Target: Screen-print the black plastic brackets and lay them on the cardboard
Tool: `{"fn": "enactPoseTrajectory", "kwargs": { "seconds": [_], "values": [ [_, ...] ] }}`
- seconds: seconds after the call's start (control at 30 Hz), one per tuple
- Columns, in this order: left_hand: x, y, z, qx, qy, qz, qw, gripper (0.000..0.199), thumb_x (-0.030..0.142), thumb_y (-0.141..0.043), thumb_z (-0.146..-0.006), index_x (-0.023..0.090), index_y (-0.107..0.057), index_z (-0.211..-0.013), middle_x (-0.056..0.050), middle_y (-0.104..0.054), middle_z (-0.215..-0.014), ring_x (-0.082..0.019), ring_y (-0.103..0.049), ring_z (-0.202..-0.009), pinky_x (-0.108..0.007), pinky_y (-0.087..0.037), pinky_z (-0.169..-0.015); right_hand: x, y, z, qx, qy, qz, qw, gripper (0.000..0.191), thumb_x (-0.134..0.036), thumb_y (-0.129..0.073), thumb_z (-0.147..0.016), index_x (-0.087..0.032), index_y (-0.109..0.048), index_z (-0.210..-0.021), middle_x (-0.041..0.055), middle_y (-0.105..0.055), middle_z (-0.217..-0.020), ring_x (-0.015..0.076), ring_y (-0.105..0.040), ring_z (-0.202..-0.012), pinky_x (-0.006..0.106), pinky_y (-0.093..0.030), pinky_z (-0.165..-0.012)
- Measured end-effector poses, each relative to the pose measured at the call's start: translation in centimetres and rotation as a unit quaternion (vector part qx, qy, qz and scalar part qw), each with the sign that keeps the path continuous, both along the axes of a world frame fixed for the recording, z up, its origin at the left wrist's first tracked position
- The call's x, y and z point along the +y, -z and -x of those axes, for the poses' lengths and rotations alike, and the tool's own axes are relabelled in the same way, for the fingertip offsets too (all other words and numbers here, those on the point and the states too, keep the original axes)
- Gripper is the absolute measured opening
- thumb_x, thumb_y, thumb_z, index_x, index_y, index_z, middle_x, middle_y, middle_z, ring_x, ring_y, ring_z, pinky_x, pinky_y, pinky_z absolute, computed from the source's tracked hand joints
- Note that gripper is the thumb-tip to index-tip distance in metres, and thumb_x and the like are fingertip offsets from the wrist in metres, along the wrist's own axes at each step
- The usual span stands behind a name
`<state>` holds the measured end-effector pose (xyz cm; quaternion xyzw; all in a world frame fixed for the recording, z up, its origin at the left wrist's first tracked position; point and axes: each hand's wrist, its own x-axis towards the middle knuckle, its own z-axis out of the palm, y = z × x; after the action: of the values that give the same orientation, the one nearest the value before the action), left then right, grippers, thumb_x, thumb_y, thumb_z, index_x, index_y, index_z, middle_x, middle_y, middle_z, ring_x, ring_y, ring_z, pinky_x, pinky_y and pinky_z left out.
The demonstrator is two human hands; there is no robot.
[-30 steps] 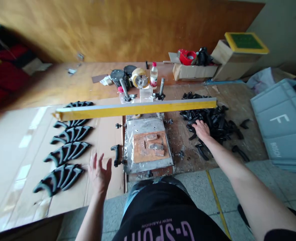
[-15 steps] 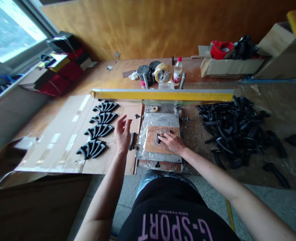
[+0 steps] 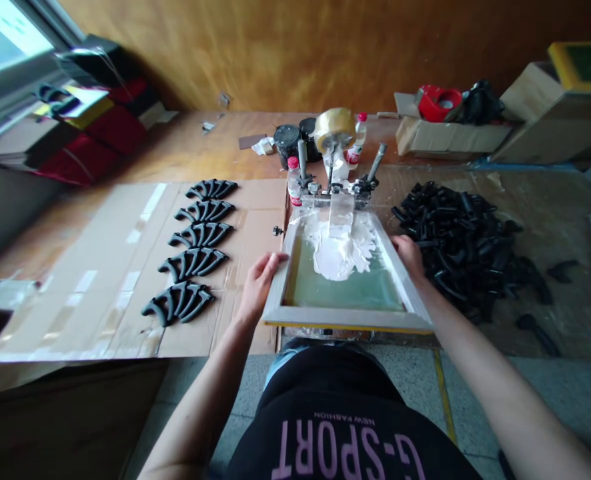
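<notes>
A screen printing frame (image 3: 350,319) lies lowered in front of me, its greenish mesh (image 3: 320,295) facing up. My left hand (image 3: 260,283) grips the frame's left side, thumb and fingers at the edge. On the opposite side my right hand (image 3: 409,257) is closed around the right edge, partly hidden by the frame. Thick white ink (image 3: 336,261) is spread over the far half of the mesh. A pale, clear-looking scraper (image 3: 342,212) stands in that ink. The frame covers the printing base and whatever lies on it.
Black curved handles (image 3: 188,303) lie in fanned rows on cardboard (image 3: 105,293) to the left. On the right is a heap of similar black parts (image 3: 455,233). Behind the frame stand a hinge clamp (image 3: 320,190), a tape roll (image 3: 335,128), bottles (image 3: 294,180) and dark tubs (image 3: 286,143).
The raised screen frame has swung down flat over the base. My right hand has left the small black part on the base, and both hands now hold the frame's sides.
</notes>
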<state>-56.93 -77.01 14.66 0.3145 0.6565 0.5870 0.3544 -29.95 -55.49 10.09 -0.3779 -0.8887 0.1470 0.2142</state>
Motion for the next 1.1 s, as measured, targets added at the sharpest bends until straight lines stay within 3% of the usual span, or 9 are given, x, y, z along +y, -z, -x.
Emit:
{"fn": "enactPoseTrajectory", "kwargs": {
  "seconds": [0.1, 0.17, 0.27, 0.33, 0.57, 0.73, 0.87, 1.0, 1.1],
  "values": [
    [-1.5, 5.0, -0.2, -0.021, 0.037, 0.082, 0.996, 0.059, 0.05, -0.06, -0.084, 0.019, -0.054, -0.134, 0.0, -0.062, -0.077, -0.011, -0.056, -0.064, -0.021, -0.043, -0.055, 1.5, -2.1, 3.2, 0.011, 0.048, -0.048, 0.998, 0.041, -0.03, -0.044, -0.095, -0.013, -0.056, -0.131, 0.0179, -0.053, -0.126, 0.029, -0.05, -0.114, 0.042, -0.043, -0.096],
    [-1.5, 7.9, -0.2, -0.003, 0.036, 0.11, 0.993, 0.067, 0.048, -0.059, -0.084, 0.021, -0.045, -0.143, 0.001, -0.061, -0.076, -0.011, -0.054, -0.062, -0.021, -0.041, -0.055, 1.0, -3.0, 6.5, -0.023, 0.01, -0.069, 0.997, 0.05, -0.033, -0.06, -0.088, -0.014, -0.052, -0.134, 0.0172, -0.049, -0.133, 0.0313, -0.046, -0.121, 0.044, -0.041, -0.099],
    [-1.0, 10.6, 0.1, 0.033, 0.041, 0.139, 0.989, 0.066, 0.05, -0.056, -0.085, 0.022, -0.045, -0.143, 0.003, -0.058, -0.071, -0.009, -0.048, -0.055, -0.021, -0.036, -0.051, -1.0, -3.1, 10.1, -0.11, -0.05, -0.036, 0.992, 0.032, -0.026, -0.065, -0.085, -0.016, -0.062, -0.116, 0.0129, -0.062, -0.113, 0.0282, -0.054, -0.107, 0.039, -0.043, -0.09],
    [-0.8, 11.4, 0.3, 0.04, 0.043, 0.147, 0.987, 0.065, 0.052, -0.055, -0.085, 0.023, -0.046, -0.142, 0.003, -0.059, -0.072, -0.01, -0.049, -0.055, -0.021, -0.036, -0.051, -2.8, -2.6, 10.1, -0.15, -0.078, -0.015, 0.985, 0.016, -0.023, -0.06, -0.088, -0.017, -0.065, -0.101, 0.0101, -0.066, -0.1, 0.0245, -0.057, -0.096, 0.033, -0.043, -0.082],
    [-1.0, 11.7, 0.3, 0.039, 0.03, 0.15, 0.988, 0.063, 0.054, -0.054, -0.084, 0.023, -0.05, -0.139, 0.0, -0.063, -0.078, -0.012, -0.055, -0.061, -0.022, -0.041, -0.054, -6.2, -2.3, 5.1, -0.159, -0.328, -0.023, 0.931, 0.023, -0.01, -0.048, -0.087, -0.02, -0.069, -0.092, 0.0061, -0.067, -0.09, 0.0202, -0.057, -0.088, 0.029, -0.041, -0.075],
    [-0.9, 11.2, 0.1, 0.009, 0.027, 0.14, 0.99, 0.067, 0.054, -0.057, -0.083, 0.02, -0.048, -0.14, 0.0, -0.064, -0.077, -0.011, -0.054, -0.059, -0.022, -0.039, -0.052, -6.7, -1.4, 5.6, -0.133, -0.247, -0.035, 0.959, 0.025, -0.014, -0.046, -0.09, -0.019, -0.07, -0.097, 0.0091, -0.067, -0.093, 0.0228, -0.056, -0.091, 0.032, -0.041, -0.076],
    [-0.8, 10.9, -0.1, -0.002, 0.023, 0.139, 0.99, 0.068, 0.053, -0.058, -0.082, 0.019, -0.047, -0.14, 0.001, -0.063, -0.074, -0.011, -0.053, -0.056, -0.021, -0.037, -0.049, -8.2, -0.5, 4.8, -0.143, -0.284, -0.037, 0.948, 0.028, -0.016, -0.044, -0.092, -0.019, -0.069, -0.104, 0.0092, -0.068, -0.097, 0.022, -0.057, -0.09, 0.032, -0.043, -0.076],
    [-0.9, 9.2, 0.0, -0.02, 0.028, 0.14, 0.99, 0.069, 0.048, -0.06, -0.082, 0.018, -0.044, -0.142, 0.0, -0.064, -0.074, -0.011, -0.053, -0.056, -0.021, -0.037, -0.048, -6.2, -2.5, 6.9, -0.11, -0.223, -0.016, 0.969, 0.026, -0.033, -0.056, -0.093, -0.023, -0.067, -0.114, 0.0051, -0.07, -0.1, 0.0215, -0.061, -0.093, 0.031, -0.045, -0.081],
    [-1.0, 6.0, 0.2, -0.04, 0.031, 0.12, 0.991, 0.07, 0.05, -0.062, -0.081, 0.019, -0.045, -0.142, 0.002, -0.061, -0.069, -0.01, -0.05, -0.053, -0.019, -0.035, -0.046, -1.8, -5.1, 9.4, -0.059, -0.114, -0.011, 0.992, 0.049, -0.036, -0.065, -0.087, -0.027, -0.056, -0.134, 0.0052, -0.068, -0.116, 0.0226, -0.062, -0.098, 0.033, -0.047, -0.084]
  ]
}}
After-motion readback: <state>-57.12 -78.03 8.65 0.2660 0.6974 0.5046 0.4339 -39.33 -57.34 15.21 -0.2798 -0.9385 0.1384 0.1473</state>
